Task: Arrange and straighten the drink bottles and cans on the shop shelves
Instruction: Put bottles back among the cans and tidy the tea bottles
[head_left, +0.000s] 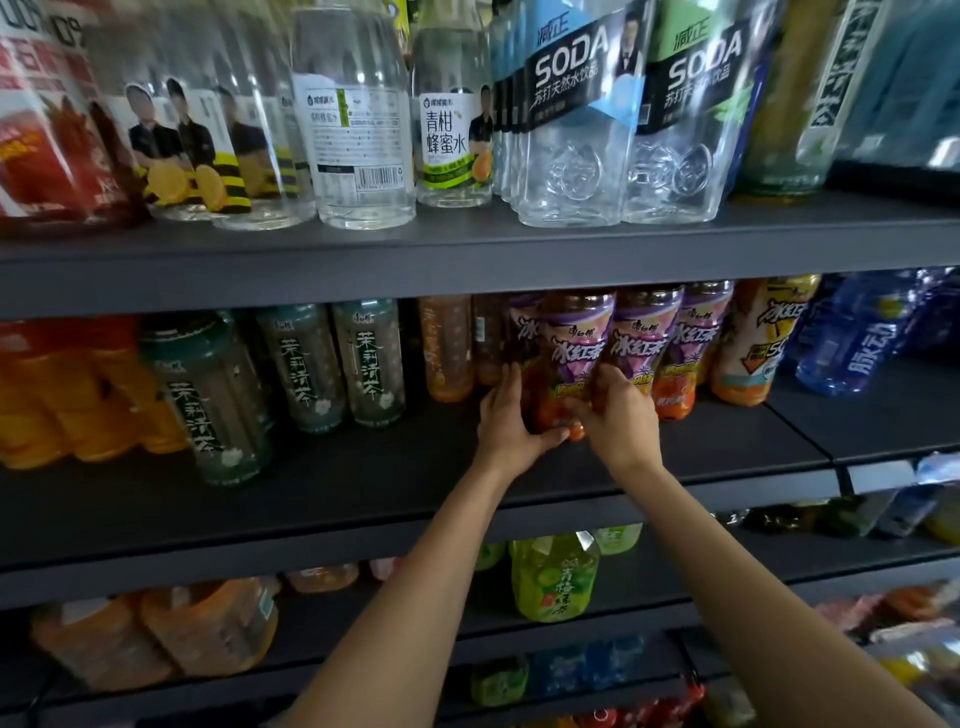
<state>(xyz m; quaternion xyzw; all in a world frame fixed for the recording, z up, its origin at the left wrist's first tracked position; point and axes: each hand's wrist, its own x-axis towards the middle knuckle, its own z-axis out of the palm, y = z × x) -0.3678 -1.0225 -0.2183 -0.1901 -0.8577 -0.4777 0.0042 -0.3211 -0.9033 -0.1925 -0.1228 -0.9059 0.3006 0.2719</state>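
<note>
Dark grey metal shop shelves (363, 499) are filling the view in tiers, each one loaded with drinks, and the middle tier is lying closest to the hands. Both bare arms are reaching up from the near edge of the scene to that middle tier.

The left hand (511, 415) and the right hand (618, 415) are clasping the same thing: a brown iced-tea plastic bottle with a purple label and orange base (571, 358), standing upright at the front of its row, a little right of centre. The left hand's fingers are curling round the bottle's left side with the thumb under its foot, and the right hand is wrapping the right side, so both are gripping it firmly.

More purple-labelled iced-tea bottles (670, 348) are standing just beside and behind it to the right, touching one another. To the left, green-labelled jasmine tea bottles (363, 364) are standing in a loose row, one nearer and tilted in the wide lens, with orange drink bottles (62, 405) far left. Blue sports-drink bottles (852, 343) are sitting at the far right.

On the tier above, clear plastic soda water bottles (576, 130) and clear honey-citrus water bottles (452, 130) are lining the edge. Below, a yellow-green tea bottle (553, 577) is showing between the forearms.
</note>
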